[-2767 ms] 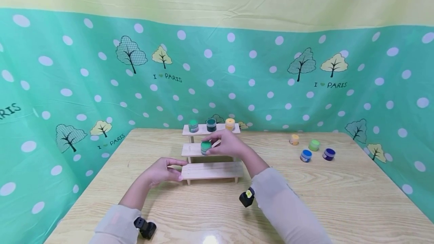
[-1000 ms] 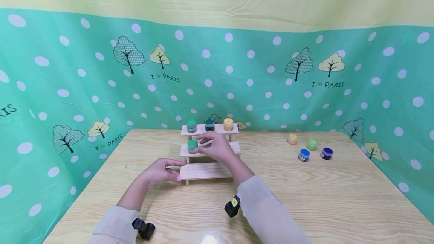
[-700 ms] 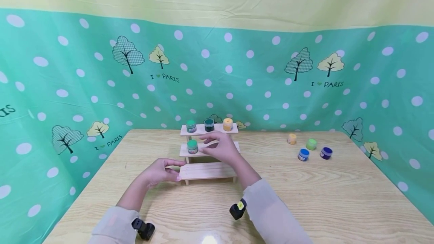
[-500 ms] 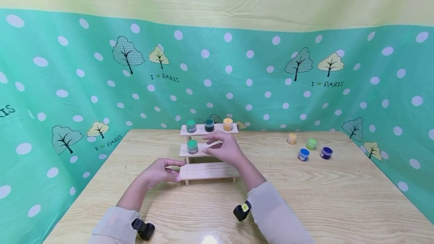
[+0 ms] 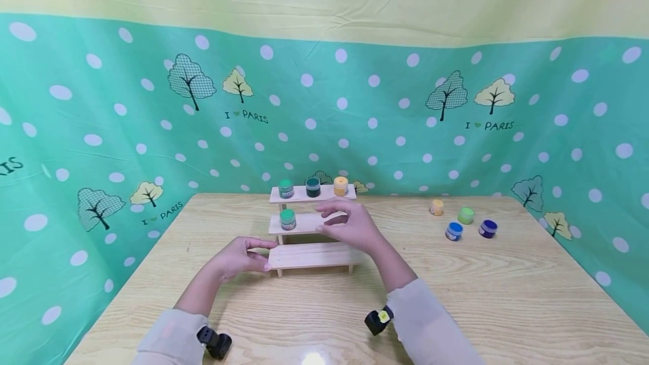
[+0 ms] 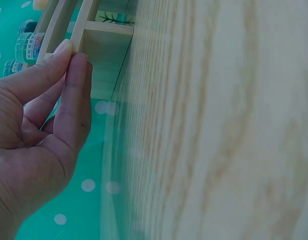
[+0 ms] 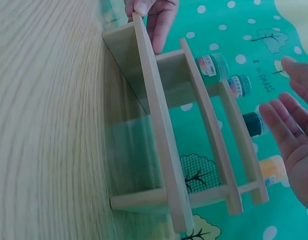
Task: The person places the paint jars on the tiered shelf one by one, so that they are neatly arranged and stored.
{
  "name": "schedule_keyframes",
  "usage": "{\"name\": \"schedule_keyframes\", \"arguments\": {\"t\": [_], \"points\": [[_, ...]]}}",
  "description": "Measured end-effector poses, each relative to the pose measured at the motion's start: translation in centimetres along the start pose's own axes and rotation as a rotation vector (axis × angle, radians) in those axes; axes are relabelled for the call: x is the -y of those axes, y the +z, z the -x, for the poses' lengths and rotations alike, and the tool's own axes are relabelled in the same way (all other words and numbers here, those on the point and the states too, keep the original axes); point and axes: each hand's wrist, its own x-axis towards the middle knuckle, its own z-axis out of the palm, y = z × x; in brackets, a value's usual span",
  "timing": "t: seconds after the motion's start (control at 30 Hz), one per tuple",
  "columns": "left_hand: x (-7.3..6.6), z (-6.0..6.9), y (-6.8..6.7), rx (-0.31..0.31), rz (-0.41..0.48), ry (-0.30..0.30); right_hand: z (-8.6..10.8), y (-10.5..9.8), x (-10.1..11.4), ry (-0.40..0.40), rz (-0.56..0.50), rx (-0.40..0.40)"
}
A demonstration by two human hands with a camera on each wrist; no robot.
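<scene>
A three-tier wooden display stand stands on the table. My left hand pinches the left end of its lowest step between thumb and fingers; the left wrist view shows this left hand at the step's edge. On the middle step, at the left, sits a green paint jar. My right hand hovers over that step's right part, fingers apart and holding nothing. The top step carries a green jar, a dark green jar and a yellow-orange jar.
Off to the right on the table are a yellow-orange jar, a light green jar, a blue jar and a purple jar. A dotted green cloth hangs behind and at both sides.
My right hand slid the green paint jar left along the middle step, let it go at the left end, then drew back to the right. The left hand has kept its grip on the stand.
</scene>
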Motion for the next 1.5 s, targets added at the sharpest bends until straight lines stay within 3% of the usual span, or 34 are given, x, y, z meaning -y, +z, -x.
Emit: {"name": "schedule_keyframes", "arguments": {"t": [0.3, 0.6, 1.0, 1.5], "points": [[0.0, -0.1, 0.0, -0.011, -0.009, -0.003, 1.2, -1.6, 0.2, -0.067, 0.013, 0.071], [0.1, -0.1, -0.1, -0.008, -0.009, 0.002, 2.7, -3.7, 0.3, -0.068, 0.022, 0.105], [-0.1, 0.0, 0.0, -0.016, -0.011, -0.013, 4.4, -6.5, 1.0, -0.089, 0.101, 0.082], [-0.3, 0.1, 0.1, -0.023, -0.019, -0.018, 6.3, -9.6, -0.8, -0.060, 0.157, 0.049]]}}
